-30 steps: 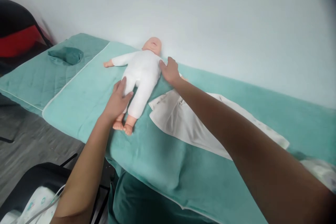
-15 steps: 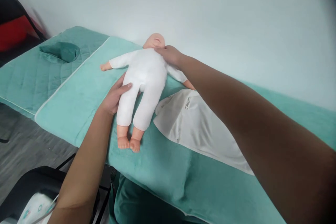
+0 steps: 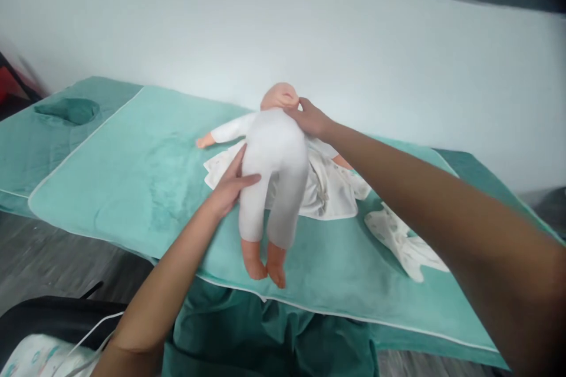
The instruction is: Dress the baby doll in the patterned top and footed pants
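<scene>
A baby doll (image 3: 274, 153) with a white cloth body and pink head, hands and feet is face up, its head towards the wall. My left hand (image 3: 232, 185) is closed on its hip, with the thumb across the top of the thigh. At the neck and shoulder, my right hand (image 3: 309, 116) grips the doll; its fingertips are partly hidden behind the head. Under the doll, a white patterned baby garment (image 3: 329, 191) is spread on the green cover. Whether the doll's back touches the garment, I cannot tell.
The green padded bed (image 3: 124, 188) runs along a white wall (image 3: 177, 29), with a face hole (image 3: 73, 111) at its left. Right of the doll lies another white patterned cloth piece (image 3: 395, 235). A black chair (image 3: 48, 309) at lower left holds a white printed item (image 3: 39, 356).
Both hands have carried the doll rightwards, from beside the white garment to over it. My view has swung right, bringing the second cloth piece into sight.
</scene>
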